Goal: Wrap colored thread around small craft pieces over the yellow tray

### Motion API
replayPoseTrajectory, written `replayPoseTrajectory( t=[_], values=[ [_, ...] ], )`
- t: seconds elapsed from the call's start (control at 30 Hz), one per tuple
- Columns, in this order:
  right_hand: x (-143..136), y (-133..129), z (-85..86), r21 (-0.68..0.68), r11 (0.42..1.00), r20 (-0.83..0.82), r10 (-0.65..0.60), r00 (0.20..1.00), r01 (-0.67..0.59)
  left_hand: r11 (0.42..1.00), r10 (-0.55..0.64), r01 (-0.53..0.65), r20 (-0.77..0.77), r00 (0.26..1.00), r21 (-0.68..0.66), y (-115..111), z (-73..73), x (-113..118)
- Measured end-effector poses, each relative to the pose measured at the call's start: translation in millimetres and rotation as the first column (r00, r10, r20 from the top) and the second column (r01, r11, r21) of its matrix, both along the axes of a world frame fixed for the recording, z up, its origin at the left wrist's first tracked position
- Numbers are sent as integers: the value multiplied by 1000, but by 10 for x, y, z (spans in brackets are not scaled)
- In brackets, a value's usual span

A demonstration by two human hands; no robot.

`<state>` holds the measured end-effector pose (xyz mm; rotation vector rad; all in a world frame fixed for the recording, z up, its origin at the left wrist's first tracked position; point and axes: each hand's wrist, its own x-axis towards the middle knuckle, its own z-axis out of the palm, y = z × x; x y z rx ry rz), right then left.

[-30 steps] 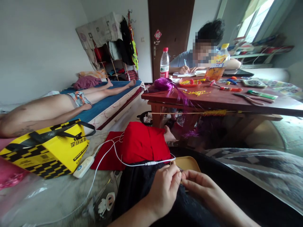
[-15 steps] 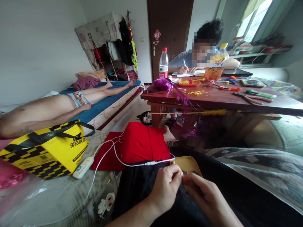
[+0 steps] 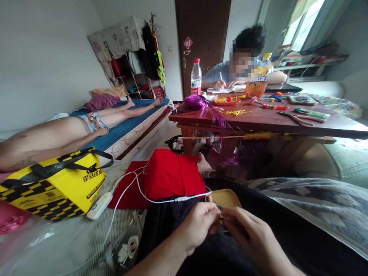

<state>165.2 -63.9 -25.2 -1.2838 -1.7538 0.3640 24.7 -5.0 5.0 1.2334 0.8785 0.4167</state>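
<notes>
My left hand (image 3: 200,225) and my right hand (image 3: 246,227) meet above my lap, thumbs and fingers pinched together. Between the fingertips shows a tiny yellowish piece (image 3: 221,217), too small to name; which hand carries it is unclear. Just beyond the hands lies a yellow tray (image 3: 228,197), partly covered by them. A white cable (image 3: 163,201) runs across a red cloth (image 3: 174,174) over my leg, to the left of the tray. Dark fabric (image 3: 169,218) covers my lap under both hands.
A wooden table (image 3: 276,124) ahead bears purple strands (image 3: 195,102), yellow bits (image 3: 235,112), pliers (image 3: 297,119) and bottles. Behind it a person (image 3: 214,78) writes. Another person (image 3: 51,134) lies on a bed at left, behind a yellow bag (image 3: 71,188). A white power strip (image 3: 99,206) lies nearby.
The view has shifted slightly. My fingertips have moved a little, and a small yellowish piece now shows between them. Both hands stay pinched close together.
</notes>
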Motion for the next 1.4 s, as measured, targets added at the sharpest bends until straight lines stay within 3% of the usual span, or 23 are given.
replayPoseTrajectory(
  t=[0.07,0.13,0.23,0.3,0.33,0.4,0.47,0.53,0.6,0.7,0.77,0.83,0.97,1.07,1.23,1.4],
  values=[
    [56,2,22,238,969,232,2,973,-59,986,3,4,41,999,-168,8,2,3],
    [102,20,64,345,926,391,4,920,-150,961,-6,29,83,997,-274,21,-3,-2],
    [124,57,76,350,912,455,33,890,-212,943,-27,70,135,990,-326,30,-14,-2],
    [103,78,27,295,939,410,40,911,-174,956,1,38,135,991,-290,23,-23,12],
    [83,87,-2,254,959,352,30,936,-126,974,30,-1,121,992,-226,16,-28,22],
    [35,98,-32,72,997,165,19,986,-32,995,92,-94,64,994,26,-2,-40,41],
    [-11,103,3,-208,978,-77,16,997,-32,933,126,-108,-30,992,343,-20,-51,47],
    [-42,106,91,-451,880,-314,-2,949,-147,810,141,-39,-129,982,586,-36,-64,35],
    [-57,106,181,-550,780,-515,-37,856,-297,709,143,30,-186,972,704,-48,-77,11],
    [-65,98,232,-581,678,-697,-129,706,-450,660,134,59,-195,972,749,-65,-92,-20],
    [-71,90,209,-599,642,-730,-192,656,-478,685,125,43,-175,977,727,-72,-96,-28],
    [-82,88,173,-596,652,-736,-210,643,-469,745,108,12,-139,984,667,-69,-99,-26],
    [-108,95,126,-503,774,-711,-117,693,-385,892,79,-48,-51,996,450,-25,-110,-4],
    [-109,92,100,-463,825,-651,-70,756,-323,956,60,-55,-10,998,287,6,-118,10],
    [-93,68,55,-462,867,-452,-47,891,-189,973,54,-54,7,999,223,19,-133,3],
    [-114,47,55,-428,900,-430,-118,895,-86,973,22,-24,14,1000,230,58,-121,-16]
  ],
)
